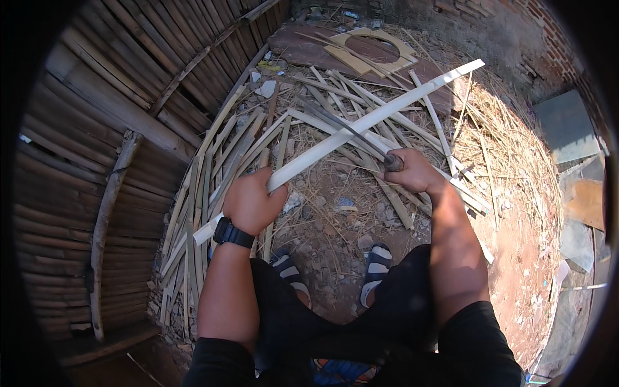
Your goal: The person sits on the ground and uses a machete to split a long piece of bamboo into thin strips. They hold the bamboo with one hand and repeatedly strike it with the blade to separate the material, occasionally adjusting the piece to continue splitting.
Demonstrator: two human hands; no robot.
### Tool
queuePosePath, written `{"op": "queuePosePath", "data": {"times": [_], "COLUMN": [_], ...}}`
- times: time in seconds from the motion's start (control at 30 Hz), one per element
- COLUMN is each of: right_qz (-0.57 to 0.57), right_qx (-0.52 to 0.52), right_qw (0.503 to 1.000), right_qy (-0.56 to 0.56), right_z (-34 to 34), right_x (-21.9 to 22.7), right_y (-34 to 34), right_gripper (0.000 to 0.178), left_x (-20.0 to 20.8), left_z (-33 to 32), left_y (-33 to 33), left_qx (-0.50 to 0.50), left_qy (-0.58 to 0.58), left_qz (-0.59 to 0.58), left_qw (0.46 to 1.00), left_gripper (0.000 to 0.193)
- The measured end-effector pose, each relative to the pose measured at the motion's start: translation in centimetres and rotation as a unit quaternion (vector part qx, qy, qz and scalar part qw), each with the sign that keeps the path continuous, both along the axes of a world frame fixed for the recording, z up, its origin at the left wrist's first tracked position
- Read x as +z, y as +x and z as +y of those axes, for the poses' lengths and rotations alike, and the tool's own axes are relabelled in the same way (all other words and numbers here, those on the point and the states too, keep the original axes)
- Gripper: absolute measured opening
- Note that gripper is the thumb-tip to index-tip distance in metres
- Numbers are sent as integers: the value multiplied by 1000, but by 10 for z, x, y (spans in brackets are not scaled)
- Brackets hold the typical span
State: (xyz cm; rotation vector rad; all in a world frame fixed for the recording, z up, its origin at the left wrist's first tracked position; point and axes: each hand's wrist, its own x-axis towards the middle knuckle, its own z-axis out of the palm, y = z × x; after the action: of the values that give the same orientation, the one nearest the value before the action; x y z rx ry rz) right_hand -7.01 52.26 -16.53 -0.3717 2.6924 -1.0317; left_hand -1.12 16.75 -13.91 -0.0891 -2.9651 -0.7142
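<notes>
Holding a long pale strip (316,155) slantwise in front of the body, the left hand (256,200) had its grip wrapped around the lower part, while the right hand (412,169) had its grip closed on the handle of a knife (367,140) whose blade crossed the strip near its middle. Work on this piece seemed under way, not finished: it was one unbroken length, and any shaving could not be made out. Many loose strips (205,171) lay on the ground (335,271), whether done or waiting was unclear.
</notes>
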Motion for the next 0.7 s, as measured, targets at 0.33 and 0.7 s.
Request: {"op": "queuePosePath", "data": {"times": [0.33,0.7], "right_qz": [78,87], "right_qx": [65,20], "right_qw": [991,992], "right_qy": [93,84], "right_z": [-46,-56], "right_x": [27,16], "right_y": [24,18], "right_gripper": [30,39], "left_x": [1,4], "left_z": [8,2], "left_y": [7,4], "left_qx": [-6,9], "left_qy": [18,-4], "left_qz": [30,69], "left_qw": [999,998], "left_gripper": [27,26]}}
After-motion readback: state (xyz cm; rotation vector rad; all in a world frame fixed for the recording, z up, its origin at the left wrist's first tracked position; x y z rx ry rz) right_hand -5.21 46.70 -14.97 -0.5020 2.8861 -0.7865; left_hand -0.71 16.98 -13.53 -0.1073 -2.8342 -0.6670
